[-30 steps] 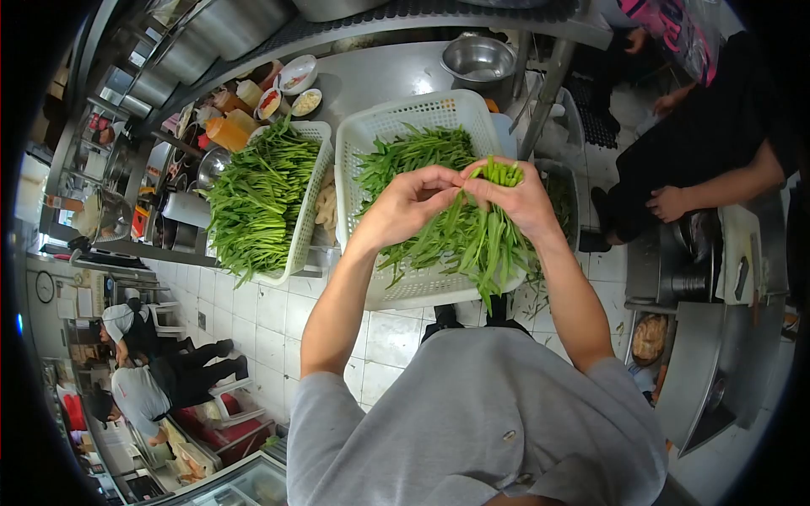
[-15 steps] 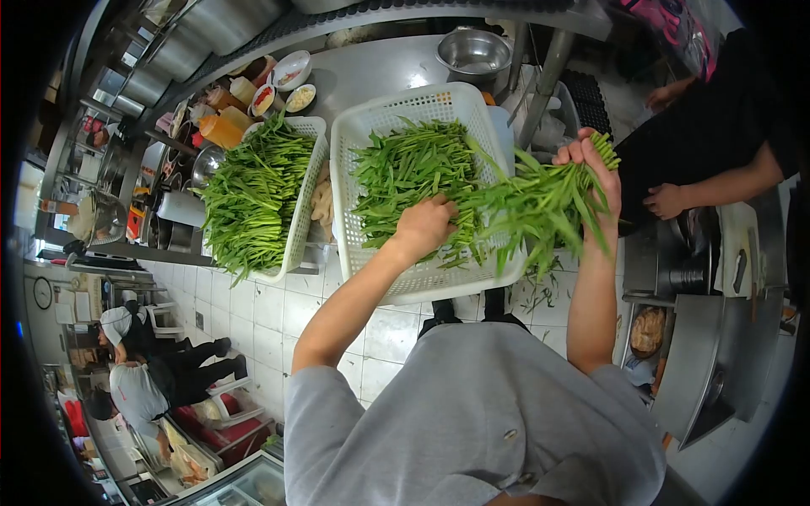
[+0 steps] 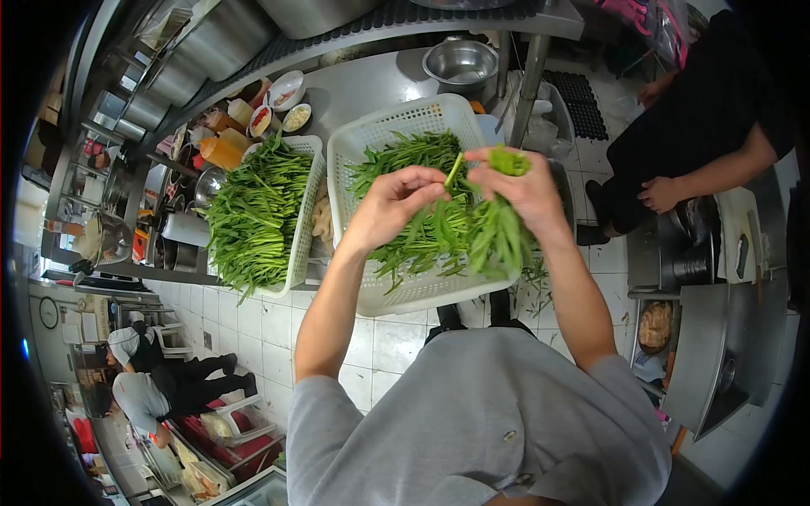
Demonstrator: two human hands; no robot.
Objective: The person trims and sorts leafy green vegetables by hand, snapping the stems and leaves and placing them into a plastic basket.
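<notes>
In the head view my right hand is wrapped round a bunch of water spinach, its leaves hanging down and cut stem ends showing at the top. Facing it, my left hand has thumb and fingers pinched at the lower end of a single green stem. The stem's upper end lies close to my right fingertips; whether they touch it, I cannot tell. Both hands are above a white perforated basket, where more water spinach lies in a loose layer.
A second white basket, heaped with greens, stands at left. Behind are a steel bowl, sauce bottles and small bowls. A person in black stands at right; others work at lower left.
My left hand has risen from the greens in the basket and now pinches a stem. My right hand has moved left and lower with its bunch, bringing the hands close together.
</notes>
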